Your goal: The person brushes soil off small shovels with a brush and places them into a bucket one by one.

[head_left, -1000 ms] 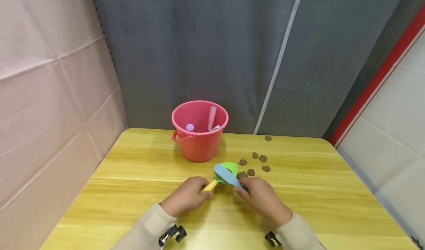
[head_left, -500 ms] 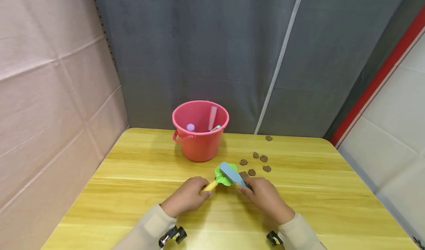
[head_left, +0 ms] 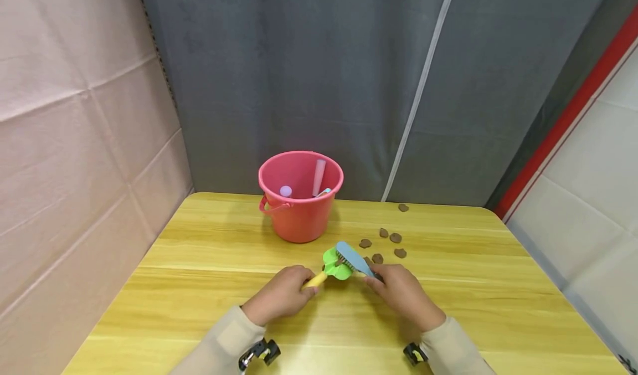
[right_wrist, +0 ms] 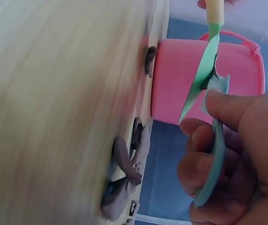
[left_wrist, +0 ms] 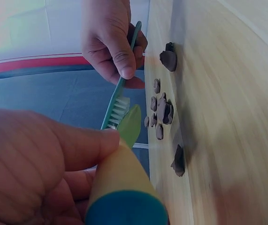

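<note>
My left hand grips the yellow handle of a toy shovel with a green, lobed blade, held over the table. In my right hand is a blue brush, its bristles down against the blade. A dark brown scrap sits between bristles and blade in the right wrist view. From the left wrist, the yellow handle shows its blue end, with the thumb along it. Several flat brown pieces, clay-like in look, lie on the table just beyond and right of the blade.
Behind the shovel stands a pink bucket with its handle hanging at the front left; a pink tube and a lilac round-ended item are inside. A grey curtain hangs behind the wooden table.
The brush has slid right across the blade toward its right edge, with my right hand shifting slightly right, uncovering more green. My left hand has barely moved.
</note>
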The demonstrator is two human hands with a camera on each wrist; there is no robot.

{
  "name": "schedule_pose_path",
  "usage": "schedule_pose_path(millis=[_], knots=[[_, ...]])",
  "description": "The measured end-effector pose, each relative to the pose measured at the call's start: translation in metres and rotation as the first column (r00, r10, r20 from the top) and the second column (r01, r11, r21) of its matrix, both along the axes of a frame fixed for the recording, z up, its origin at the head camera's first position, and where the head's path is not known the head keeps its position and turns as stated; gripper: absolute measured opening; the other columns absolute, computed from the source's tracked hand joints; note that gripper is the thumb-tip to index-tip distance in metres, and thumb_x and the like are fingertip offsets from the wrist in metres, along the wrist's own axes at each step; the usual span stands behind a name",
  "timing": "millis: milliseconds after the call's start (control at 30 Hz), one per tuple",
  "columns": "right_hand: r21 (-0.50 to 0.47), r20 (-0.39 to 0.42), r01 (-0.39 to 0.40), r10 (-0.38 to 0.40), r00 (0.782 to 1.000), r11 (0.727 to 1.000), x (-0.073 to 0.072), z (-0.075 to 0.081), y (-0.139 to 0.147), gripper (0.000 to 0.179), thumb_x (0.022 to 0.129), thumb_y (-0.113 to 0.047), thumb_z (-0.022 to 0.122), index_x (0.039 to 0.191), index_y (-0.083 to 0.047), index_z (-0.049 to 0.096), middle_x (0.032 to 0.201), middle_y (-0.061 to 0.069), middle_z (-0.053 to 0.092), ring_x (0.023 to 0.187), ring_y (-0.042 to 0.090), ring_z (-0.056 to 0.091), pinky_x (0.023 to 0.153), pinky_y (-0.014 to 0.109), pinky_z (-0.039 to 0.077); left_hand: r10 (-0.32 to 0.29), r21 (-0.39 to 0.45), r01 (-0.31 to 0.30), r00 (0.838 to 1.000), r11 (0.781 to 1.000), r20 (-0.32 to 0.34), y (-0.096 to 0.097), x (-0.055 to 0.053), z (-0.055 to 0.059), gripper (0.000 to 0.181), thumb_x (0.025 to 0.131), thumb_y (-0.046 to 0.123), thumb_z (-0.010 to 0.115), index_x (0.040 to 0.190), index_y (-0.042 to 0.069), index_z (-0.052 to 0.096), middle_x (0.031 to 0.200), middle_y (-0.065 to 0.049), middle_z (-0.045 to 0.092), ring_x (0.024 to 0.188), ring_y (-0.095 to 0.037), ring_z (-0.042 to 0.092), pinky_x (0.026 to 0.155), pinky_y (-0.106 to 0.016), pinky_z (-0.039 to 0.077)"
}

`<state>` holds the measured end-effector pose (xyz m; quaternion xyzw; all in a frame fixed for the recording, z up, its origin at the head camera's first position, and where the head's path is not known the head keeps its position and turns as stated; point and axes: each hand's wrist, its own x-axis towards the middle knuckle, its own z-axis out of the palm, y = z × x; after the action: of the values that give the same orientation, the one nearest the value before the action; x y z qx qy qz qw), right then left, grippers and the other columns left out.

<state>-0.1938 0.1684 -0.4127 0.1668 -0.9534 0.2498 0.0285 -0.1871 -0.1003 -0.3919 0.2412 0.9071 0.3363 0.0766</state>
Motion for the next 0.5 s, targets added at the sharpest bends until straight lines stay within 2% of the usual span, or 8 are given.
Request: schedule_pose_path(millis=[167, 267, 333, 400, 500], knots=[[0.019, 0.017, 0.061, -0.062, 0.998, 0.998, -0.006, -0.002, 0.008, 0.014, 0.095, -0.019, 0.068, 0.085, -0.013, 0.062, 0.059, -0.006, 0.044, 0.049, 0.007, 0.036, 0.047, 0.023, 0.031, -0.004, 0.007, 0.004, 1.0, 1.0, 0.004, -0.002, 0.001, -0.001, 0.015, 0.092, 0.013, 0.07, 0.103, 0.003, 0.07, 0.09, 0.0, 0.061, 0.078, -0.014, 0.052, 0.072, -0.035, 0.047], [0.021, -0.004, 0.124, -0.124, 0.992, 0.992, -0.007, 0.001, 0.013, 0.018, 0.096, -0.019, 0.067, 0.081, -0.013, 0.058, 0.059, -0.004, 0.043, 0.05, 0.009, 0.036, 0.047, 0.024, 0.029, -0.001, 0.018, 0.001, 1.0, 1.0, 0.019, -0.004, 0.0, 0.0, 0.014, 0.092, 0.014, 0.07, 0.101, 0.003, 0.069, 0.09, 0.0, 0.061, 0.078, -0.015, 0.052, 0.072, -0.036, 0.047], [0.007, -0.026, 0.137, -0.137, 0.99, 0.991, -0.006, 0.006, 0.014, 0.019, 0.096, -0.019, 0.067, 0.081, -0.013, 0.057, 0.059, -0.003, 0.042, 0.05, 0.01, 0.036, 0.047, 0.025, 0.029, 0.004, 0.024, -0.005, 1.0, 1.0, 0.029, -0.005, 0.0, 0.0, 0.013, 0.092, 0.014, 0.07, 0.1, 0.004, 0.069, 0.09, -0.001, 0.061, 0.077, -0.015, 0.052, 0.071, -0.036, 0.046], [-0.012, -0.043, 0.104, -0.104, 0.994, 0.995, -0.003, 0.011, 0.011, 0.019, 0.096, -0.02, 0.067, 0.081, -0.014, 0.056, 0.059, -0.004, 0.042, 0.049, 0.008, 0.037, 0.047, 0.024, 0.03, 0.01, 0.029, -0.011, 0.999, 1.0, 0.032, -0.005, -0.001, -0.001, 0.013, 0.092, 0.014, 0.07, 0.099, 0.003, 0.069, 0.089, -0.001, 0.06, 0.077, -0.015, 0.051, 0.07, -0.035, 0.046], [-0.023, -0.059, -0.02, 0.018, 0.998, 1.0, 0.004, 0.016, -0.002, 0.016, 0.095, -0.02, 0.069, 0.084, -0.015, 0.058, 0.059, -0.008, 0.04, 0.05, 0.004, 0.035, 0.047, 0.022, 0.03, 0.007, 0.027, -0.008, 0.999, 1.0, 0.035, -0.005, -0.001, -0.001, 0.013, 0.093, 0.014, 0.069, 0.1, 0.003, 0.068, 0.089, -0.001, 0.06, 0.076, -0.015, 0.051, 0.07, -0.035, 0.046]])
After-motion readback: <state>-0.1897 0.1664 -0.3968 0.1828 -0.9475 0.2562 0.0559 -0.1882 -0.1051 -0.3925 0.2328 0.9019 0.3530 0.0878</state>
